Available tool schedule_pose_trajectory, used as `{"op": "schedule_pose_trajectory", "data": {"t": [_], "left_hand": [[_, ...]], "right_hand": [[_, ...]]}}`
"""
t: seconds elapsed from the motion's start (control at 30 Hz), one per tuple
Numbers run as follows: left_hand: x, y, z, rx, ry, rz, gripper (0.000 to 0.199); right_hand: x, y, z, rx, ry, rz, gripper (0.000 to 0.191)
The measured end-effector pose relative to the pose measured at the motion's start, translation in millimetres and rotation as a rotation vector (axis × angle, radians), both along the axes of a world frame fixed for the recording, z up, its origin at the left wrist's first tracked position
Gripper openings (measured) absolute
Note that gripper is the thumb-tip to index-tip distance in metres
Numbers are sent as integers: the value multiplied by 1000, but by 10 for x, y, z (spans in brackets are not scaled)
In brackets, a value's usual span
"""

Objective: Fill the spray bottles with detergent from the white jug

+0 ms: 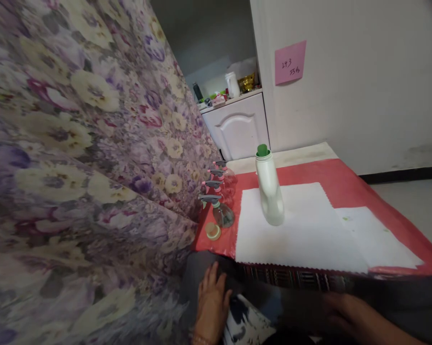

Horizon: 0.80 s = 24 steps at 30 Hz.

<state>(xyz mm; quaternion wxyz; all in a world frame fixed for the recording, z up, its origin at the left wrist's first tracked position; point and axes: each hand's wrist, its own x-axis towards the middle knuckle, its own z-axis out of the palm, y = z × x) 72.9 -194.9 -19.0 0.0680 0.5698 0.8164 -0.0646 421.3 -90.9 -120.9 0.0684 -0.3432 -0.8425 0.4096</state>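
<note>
White bottle (269,194) stands upright, long axis vertical, on the white cloth (302,239) on the counter (340,177), ahead of and between left hand (213,302), loose and empty on the lap (291,306), and right hand (341,309), grip too blurred to tell, nearer one unclear.

The place looks like a room in a home. A flowered curtain (93,143) fills nine o'clock. Toward one o'clock, a white cupboard (242,132) with a panelled door carries household clutter (218,99). A plain painted wall (363,96) spans two o'clock. Around the centre, spray bottles (223,214) and a tall bottle (269,187) stand on a bench (340,184) covered in red.
</note>
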Motion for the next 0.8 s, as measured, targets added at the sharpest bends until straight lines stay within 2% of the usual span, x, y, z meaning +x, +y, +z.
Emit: {"op": "schedule_pose_trajectory", "data": {"t": [0.1, 0.23, 0.33, 0.47, 0.53, 0.6, 0.7, 0.8], "left_hand": [[18, -201, -46, 3, 27, 128, 52], [76, -339, -85, -130, -36, 129, 66], [27, -374, -1, -215, -125, 61, 63], [-96, -339, 248, -241, -320, -131, 55], [-69, -250, 380, -189, -468, -212, 54], [69, -100, 484, -84, -674, -252, 51], [462, 194, 555, 97, -1153, -290, 51], [919, 450, 505, 297, -1554, -302, 64]], "right_hand": [[41, -43, 222, -30, 14, 21, 18], [150, -108, 580, -104, 27, 42, 16], [279, -114, 821, -151, 19, 26, 14], [376, 6, 1097, -133, -15, -45, 17], [325, 100, 1251, -89, 1, -61, 17], [187, 176, 1429, -89, 62, -50, 15], [-168, 192, 1689, -196, 266, 43, 17], [-615, 80, 1782, -323, 477, 88, 35]]}}
